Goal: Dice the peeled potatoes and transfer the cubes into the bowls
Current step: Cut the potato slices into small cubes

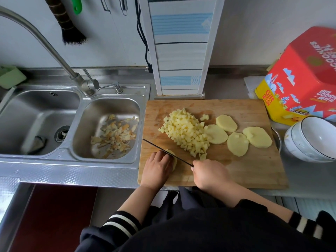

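Note:
A wooden cutting board (254,166) lies on the steel counter. A heap of pale potato cubes (185,130) sits at its middle. Several flat potato slices (237,143) lie to the right of the heap. My left hand (157,169) presses down on a potato piece (173,160) at the board's near left corner, mostly covering it. My right hand (209,174) grips the handle of a knife (163,151); its thin blade runs up-left across that potato piece. A white bowl (312,140) with a dark rim line stands empty off the board's right edge.
A double steel sink (40,113) lies to the left; its right basin (131,110) holds potato peelings (116,134). A tap (54,51) arches over it. A red and yellow cookie tin (301,79) stands behind the bowl. A brush (67,24) hangs on the wall.

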`<action>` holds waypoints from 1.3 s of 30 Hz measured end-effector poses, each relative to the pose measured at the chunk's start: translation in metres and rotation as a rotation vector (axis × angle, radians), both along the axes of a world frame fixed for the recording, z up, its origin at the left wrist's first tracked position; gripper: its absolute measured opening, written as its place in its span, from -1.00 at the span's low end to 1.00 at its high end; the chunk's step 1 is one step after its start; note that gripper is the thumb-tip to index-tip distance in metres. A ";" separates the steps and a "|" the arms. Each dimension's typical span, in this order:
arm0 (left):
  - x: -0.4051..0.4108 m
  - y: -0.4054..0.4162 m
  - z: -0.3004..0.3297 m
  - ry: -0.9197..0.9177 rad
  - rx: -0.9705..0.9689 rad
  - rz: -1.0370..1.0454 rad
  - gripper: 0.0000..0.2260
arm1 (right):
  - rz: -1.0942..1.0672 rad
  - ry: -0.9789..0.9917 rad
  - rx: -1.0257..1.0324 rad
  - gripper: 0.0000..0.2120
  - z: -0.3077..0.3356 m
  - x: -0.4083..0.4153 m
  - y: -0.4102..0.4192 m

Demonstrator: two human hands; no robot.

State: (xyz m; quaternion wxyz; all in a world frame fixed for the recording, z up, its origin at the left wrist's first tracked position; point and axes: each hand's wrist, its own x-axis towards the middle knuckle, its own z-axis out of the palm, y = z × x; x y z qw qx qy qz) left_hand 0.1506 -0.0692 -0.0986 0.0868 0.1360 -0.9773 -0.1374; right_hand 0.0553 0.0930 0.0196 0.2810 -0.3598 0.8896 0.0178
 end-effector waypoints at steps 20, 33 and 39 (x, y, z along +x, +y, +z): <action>0.003 0.002 -0.004 0.133 0.041 -0.004 -0.76 | -0.101 -0.059 -0.037 -0.70 -0.010 -0.005 0.009; 0.007 0.005 -0.011 0.210 0.050 0.013 -0.78 | 0.016 -0.022 -0.006 -0.86 -0.006 0.002 0.002; 0.007 0.004 -0.010 0.219 0.046 0.017 -0.74 | -0.008 -0.053 0.031 -0.85 -0.006 0.000 -0.002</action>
